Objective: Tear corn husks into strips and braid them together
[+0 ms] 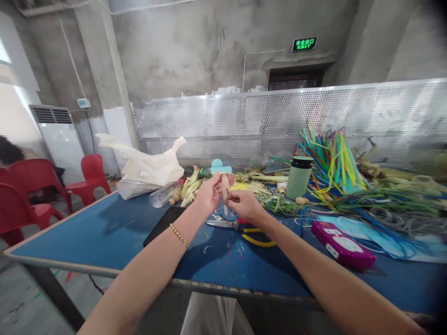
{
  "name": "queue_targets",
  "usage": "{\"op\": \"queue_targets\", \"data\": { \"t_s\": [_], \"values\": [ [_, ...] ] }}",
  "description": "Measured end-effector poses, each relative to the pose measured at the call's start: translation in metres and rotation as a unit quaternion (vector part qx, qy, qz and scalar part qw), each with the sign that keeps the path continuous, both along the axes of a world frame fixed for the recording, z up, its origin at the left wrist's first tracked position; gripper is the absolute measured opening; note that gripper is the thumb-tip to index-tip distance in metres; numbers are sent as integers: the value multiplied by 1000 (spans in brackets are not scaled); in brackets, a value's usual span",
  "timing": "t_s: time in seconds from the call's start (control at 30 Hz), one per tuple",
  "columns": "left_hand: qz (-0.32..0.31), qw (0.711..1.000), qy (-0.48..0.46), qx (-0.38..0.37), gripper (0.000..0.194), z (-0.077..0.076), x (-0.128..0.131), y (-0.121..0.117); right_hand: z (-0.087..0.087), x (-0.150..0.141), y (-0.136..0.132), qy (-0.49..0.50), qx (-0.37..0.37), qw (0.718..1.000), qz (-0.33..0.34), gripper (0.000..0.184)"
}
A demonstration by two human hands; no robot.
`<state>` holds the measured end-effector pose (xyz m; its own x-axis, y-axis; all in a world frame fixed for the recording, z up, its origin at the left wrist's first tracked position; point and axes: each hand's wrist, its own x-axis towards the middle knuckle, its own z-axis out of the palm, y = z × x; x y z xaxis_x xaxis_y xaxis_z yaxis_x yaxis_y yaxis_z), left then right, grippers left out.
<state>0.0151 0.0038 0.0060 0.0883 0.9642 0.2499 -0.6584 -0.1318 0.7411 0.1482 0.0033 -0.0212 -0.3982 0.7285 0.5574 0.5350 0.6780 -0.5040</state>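
A pale, thin strip (225, 184), which looks like a piece of dried corn husk, is held upright above the table. My left hand (210, 194) is turned palm-up with its fingers closed around the strip's far side. From the right, my right hand (245, 205) pinches the same strip between thumb and fingers. A metal tool with red and yellow handles (258, 239), perhaps scissors or pliers, lies under my hands. Beside my left forearm is a flat black object (164, 225), partly covered by the arm. Behind my hands are several pale husks (191, 188).
On the left stand a white plastic bag (150, 165) and a clear bottle (164, 195). A green canister (299, 179) stands right of centre. Colourful strips (335, 163), green stalks (380, 197) and a purple device (342, 244) occupy the right. Perforated metal panels (209, 123) rise behind the table.
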Motion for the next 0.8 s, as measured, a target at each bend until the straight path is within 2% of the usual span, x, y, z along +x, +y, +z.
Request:
{"op": "queue_targets", "data": {
  "t_s": [0.07, 0.13, 0.2, 0.27, 0.4, 0.47, 0.57, 0.63, 0.73, 0.8],
  "values": [
    [5, 1000, -17, 0, 18, -4, -3, 3, 0, -3, -4, 36, -90, 994, 57, 18],
    [30, 1000, -8, -4, 15, -7, -7, 8, 1, -5, -10, 58, -169, 980, 86, 17],
    [55, 998, 13, 5, 18, -10, -10, 11, 3, -8, -16, 90, -223, 966, 97, 16],
    [83, 995, 47, 22, 22, -11, -13, 12, 4, -11, -22, 134, -243, 955, 103, 17],
    [161, 973, 147, 81, 19, -9, -11, 5, 12, -14, -29, 203, -218, 945, 138, 40],
    [175, 961, 179, 114, 17, -7, -10, 0, 16, -12, -31, 200, -201, 944, 167, 36],
    [144, 958, 214, 123, 22, -6, -9, -6, 24, -5, -30, 199, -190, 943, 188, 24],
    [120, 959, 220, 133, 22, -6, -9, -9, 28, -1, -29, 218, -182, 939, 192, 24],
    [101, 957, 227, 149, 20, -7, -11, -9, 32, 6, -27, 242, -139, 946, 165, 25],
    [98, 958, 235, 135, 20, -6, -11, -8, 34, 10, -24, 229, -104, 958, 136, 25]
  ]
}}
